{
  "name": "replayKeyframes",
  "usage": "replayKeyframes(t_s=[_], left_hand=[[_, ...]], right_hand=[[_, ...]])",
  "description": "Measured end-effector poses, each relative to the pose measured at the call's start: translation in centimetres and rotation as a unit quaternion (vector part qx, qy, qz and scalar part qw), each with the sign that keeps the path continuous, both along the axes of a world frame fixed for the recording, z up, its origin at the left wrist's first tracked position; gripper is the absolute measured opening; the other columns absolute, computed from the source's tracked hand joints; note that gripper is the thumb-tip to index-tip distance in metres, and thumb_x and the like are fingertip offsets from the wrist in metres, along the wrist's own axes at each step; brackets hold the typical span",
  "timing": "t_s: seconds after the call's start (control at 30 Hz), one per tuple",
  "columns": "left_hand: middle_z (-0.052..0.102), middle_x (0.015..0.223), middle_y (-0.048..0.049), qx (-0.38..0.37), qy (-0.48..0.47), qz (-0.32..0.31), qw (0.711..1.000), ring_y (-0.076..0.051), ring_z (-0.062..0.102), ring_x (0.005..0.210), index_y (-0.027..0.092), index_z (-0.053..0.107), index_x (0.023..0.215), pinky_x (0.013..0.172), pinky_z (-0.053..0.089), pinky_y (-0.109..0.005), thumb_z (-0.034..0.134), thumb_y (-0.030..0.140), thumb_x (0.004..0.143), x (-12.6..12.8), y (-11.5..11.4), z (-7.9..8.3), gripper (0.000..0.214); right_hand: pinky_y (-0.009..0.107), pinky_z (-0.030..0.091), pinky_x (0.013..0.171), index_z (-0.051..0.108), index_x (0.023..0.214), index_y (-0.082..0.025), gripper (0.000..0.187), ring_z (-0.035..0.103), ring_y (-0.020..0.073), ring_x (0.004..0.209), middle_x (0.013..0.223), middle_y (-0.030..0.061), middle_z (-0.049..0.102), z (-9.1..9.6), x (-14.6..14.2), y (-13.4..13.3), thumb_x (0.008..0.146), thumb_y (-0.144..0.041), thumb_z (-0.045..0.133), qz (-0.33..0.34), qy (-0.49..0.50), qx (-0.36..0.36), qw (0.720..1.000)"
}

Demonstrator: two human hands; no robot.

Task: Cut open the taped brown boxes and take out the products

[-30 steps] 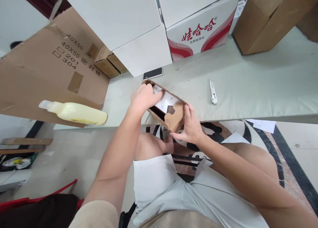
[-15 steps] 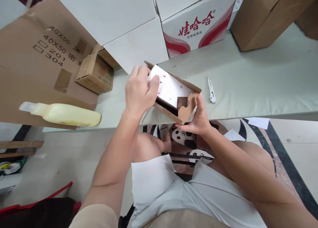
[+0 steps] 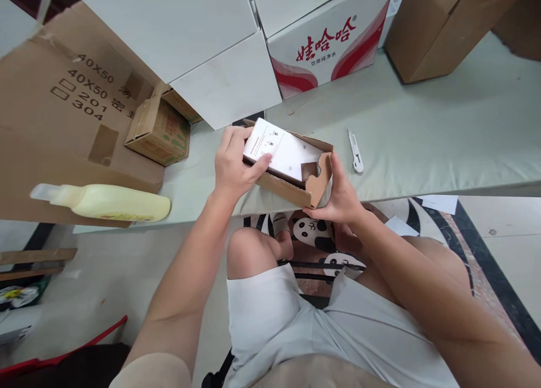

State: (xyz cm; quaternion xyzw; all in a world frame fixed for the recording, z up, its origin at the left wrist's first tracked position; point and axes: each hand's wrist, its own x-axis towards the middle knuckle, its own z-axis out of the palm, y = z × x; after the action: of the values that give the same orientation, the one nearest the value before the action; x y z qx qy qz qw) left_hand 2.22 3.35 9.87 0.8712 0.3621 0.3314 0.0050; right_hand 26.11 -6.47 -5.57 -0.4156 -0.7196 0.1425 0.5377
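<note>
A small open brown cardboard box (image 3: 291, 188) is held at the near edge of the table. A flat white box with small print (image 3: 279, 150) sits partly inside it, its left end raised above the rim. My left hand (image 3: 232, 165) grips that raised left end, thumb on the near side and fingers curled over the far side. My right hand (image 3: 340, 196) clasps the cardboard box's right end, at its cut-out flap.
The pale green table (image 3: 422, 134) carries a small white cutter (image 3: 354, 151), a yellow bottle (image 3: 114, 203) lying on a big brown carton (image 3: 63, 112), a small brown carton (image 3: 158, 130), white boxes (image 3: 220, 56), a red-printed white case (image 3: 325, 39) and brown cartons (image 3: 439, 22). My knees are below.
My left hand has shifted from the top of the white box to gripping its left end, which has risen out of the cardboard box. The view has moved slightly right.
</note>
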Motion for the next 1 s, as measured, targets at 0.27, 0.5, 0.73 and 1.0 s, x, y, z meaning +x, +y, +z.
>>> replayKeyframes(t_s=[0.27,0.5,0.73,1.0], left_hand=[[0.06,0.138,-0.0176,-0.05,0.034,-0.071,0.996,-0.039,0.055,0.136,0.022,0.053,0.151,0.121,0.042,-0.055,0.062,0.087,0.079,-1.7,0.8,1.4,0.097],[0.039,0.169,-0.0145,-0.141,0.071,-0.132,0.979,-0.041,0.037,0.157,0.033,0.041,0.162,0.126,0.038,-0.055,0.066,0.078,0.084,-2.6,2.0,2.7,0.094],[0.041,0.17,-0.0112,-0.213,0.11,-0.191,0.952,-0.034,0.044,0.153,0.036,0.024,0.168,0.127,0.038,-0.054,0.061,0.071,0.092,-2.3,1.9,3.9,0.091],[0.059,0.144,-0.0103,-0.137,0.043,-0.148,0.979,-0.035,0.055,0.136,0.033,0.048,0.151,0.117,0.048,-0.055,0.076,0.081,0.074,-1.5,2.2,5.5,0.094]], right_hand=[[0.063,0.026,0.132,-0.018,0.169,-0.035,0.143,0.009,0.0396,0.166,0.181,0.0058,-0.003,-0.5,0.5,0.6,0.073,-0.072,0.081,0.038,0.027,-0.034,0.998],[0.064,0.026,0.131,-0.024,0.167,-0.036,0.144,0.011,0.0391,0.166,0.181,0.0057,-0.004,-0.7,0.7,0.7,0.073,-0.073,0.08,0.049,0.019,-0.048,0.997],[0.064,0.02,0.133,-0.016,0.169,-0.033,0.145,0.007,0.0407,0.167,0.181,0.0075,-0.002,-0.7,0.6,0.7,0.07,-0.073,0.082,0.061,0.029,-0.062,0.996],[0.062,0.04,0.122,-0.02,0.167,-0.033,0.139,0.039,0.0369,0.156,0.17,0.0152,0.033,-0.3,-0.1,0.7,0.075,-0.072,0.076,0.081,0.115,-0.078,0.987]])
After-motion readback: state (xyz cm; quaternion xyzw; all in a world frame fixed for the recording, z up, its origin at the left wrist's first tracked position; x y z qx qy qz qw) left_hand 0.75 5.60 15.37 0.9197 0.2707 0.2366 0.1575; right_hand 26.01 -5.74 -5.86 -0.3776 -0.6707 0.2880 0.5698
